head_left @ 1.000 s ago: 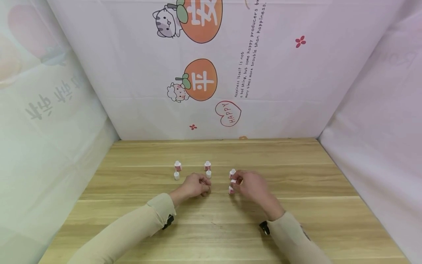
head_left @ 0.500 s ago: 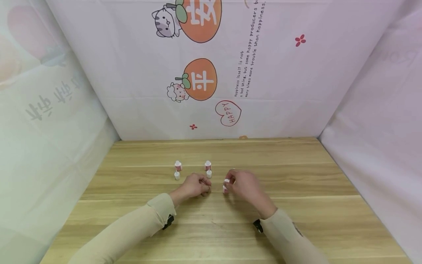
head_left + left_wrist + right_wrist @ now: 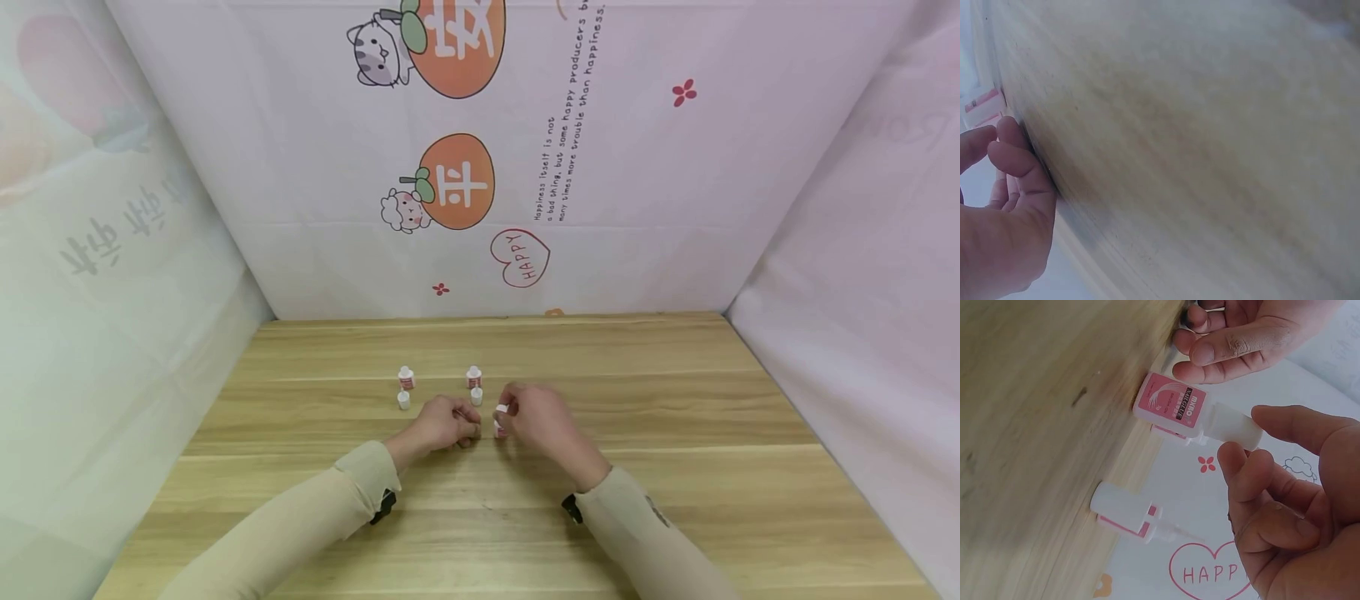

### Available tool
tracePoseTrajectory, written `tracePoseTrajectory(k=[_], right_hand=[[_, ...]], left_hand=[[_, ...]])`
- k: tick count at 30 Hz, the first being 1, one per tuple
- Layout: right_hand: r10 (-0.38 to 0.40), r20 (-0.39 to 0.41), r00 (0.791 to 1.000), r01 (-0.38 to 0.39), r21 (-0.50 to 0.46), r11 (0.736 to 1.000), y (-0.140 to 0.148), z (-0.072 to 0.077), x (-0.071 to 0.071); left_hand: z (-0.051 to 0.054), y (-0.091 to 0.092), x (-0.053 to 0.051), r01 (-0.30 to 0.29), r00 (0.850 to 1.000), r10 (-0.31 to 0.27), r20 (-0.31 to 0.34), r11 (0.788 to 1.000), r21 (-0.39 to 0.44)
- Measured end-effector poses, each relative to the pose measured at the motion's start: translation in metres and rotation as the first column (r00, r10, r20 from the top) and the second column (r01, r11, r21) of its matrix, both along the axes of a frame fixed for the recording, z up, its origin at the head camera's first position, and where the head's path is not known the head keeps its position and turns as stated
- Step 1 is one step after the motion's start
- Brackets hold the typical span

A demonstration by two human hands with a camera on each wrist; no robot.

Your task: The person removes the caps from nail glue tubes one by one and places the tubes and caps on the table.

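My right hand (image 3: 542, 417) pinches the white cap of a small pink-labelled nail glue bottle (image 3: 1170, 403) between thumb and finger. The bottle's base is close to the wooden table; whether it touches cannot be told. Just left of it, my left hand (image 3: 444, 423) lies by the table with fingers loosely bent and nothing in them. In the left wrist view the same bottle (image 3: 985, 107) shows beyond the left fingertips. Farther back stand a left glue bottle (image 3: 406, 379) with a white cap (image 3: 403, 401) before it, and a middle bottle (image 3: 473, 379) with its cap (image 3: 477, 397).
Another white cap (image 3: 1121, 506) stands before an uncapped bottle with a thin nozzle (image 3: 1175, 532) in the right wrist view; my right hand hides them in the head view. White printed cloth (image 3: 615, 167) walls the wooden table (image 3: 480, 525) at the back and both sides.
My right hand has slid left with the pinched glue bottle, bringing it close to my left hand. The left hand and the back bottles have stayed in place.
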State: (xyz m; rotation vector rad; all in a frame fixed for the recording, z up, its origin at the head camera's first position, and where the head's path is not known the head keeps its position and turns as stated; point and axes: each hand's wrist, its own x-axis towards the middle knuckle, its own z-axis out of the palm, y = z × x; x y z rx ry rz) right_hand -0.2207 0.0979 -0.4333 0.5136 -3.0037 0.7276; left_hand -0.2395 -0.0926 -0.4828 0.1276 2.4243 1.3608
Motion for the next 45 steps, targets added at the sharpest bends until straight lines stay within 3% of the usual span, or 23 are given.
tracePoseTrajectory(k=[19,28,45], right_hand=[[0.025,-0.067,0.997,-0.025,0.013,1.0,-0.015,-0.005,-0.007],[0.014,-0.036,0.999,-0.014,0.002,1.0,-0.017,-0.006,-0.01],[0.019,-0.06,0.998,-0.019,-0.001,1.0,-0.02,-0.008,-0.013]], left_hand=[[-0.004,0.001,-0.001,-0.001,1.0,0.0,0.031,0.999,0.047],[-0.007,0.004,-0.004,-0.02,0.998,0.014,0.06,0.995,0.098],[-0.006,0.006,-0.006,-0.012,0.999,0.006,0.038,0.99,0.143]])
